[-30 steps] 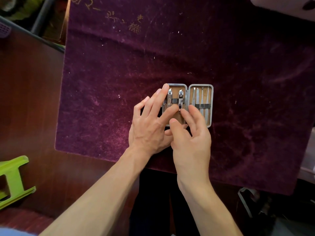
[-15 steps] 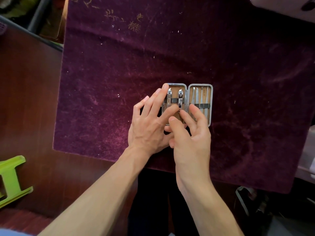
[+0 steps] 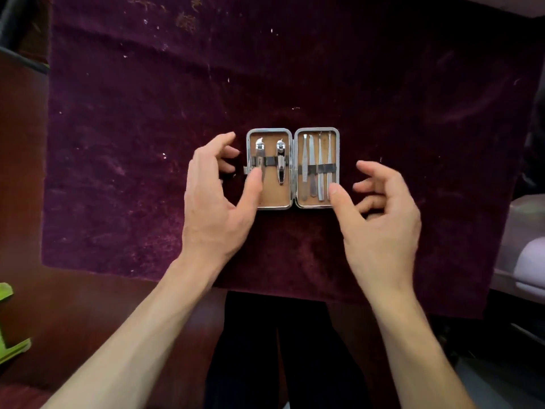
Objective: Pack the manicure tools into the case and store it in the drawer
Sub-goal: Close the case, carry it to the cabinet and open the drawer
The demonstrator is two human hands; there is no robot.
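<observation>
A small metal-rimmed manicure case (image 3: 292, 202) lies open flat on a purple velvet cloth (image 3: 295, 84). Its left half holds two nail clippers (image 3: 280, 163) under a dark strap. Its right half holds several slim steel tools (image 3: 317, 169) under another strap. My left hand (image 3: 215, 208) is at the case's left side, thumb over the lower left half, fingers curled by the left edge. My right hand (image 3: 380, 222) is at the right side, thumb tip touching the lower right corner, fingers spread apart. Neither hand grips anything.
The cloth covers a dark red-brown wooden table (image 3: 23, 172). A green plastic object (image 3: 8, 335) sits at the lower left edge. A pale lavender item (image 3: 530, 261) lies at the right edge. No drawer is visible.
Both hands have moved apart from over the case's middle to its two sides, uncovering the tools. The view has moved closer to the case.
</observation>
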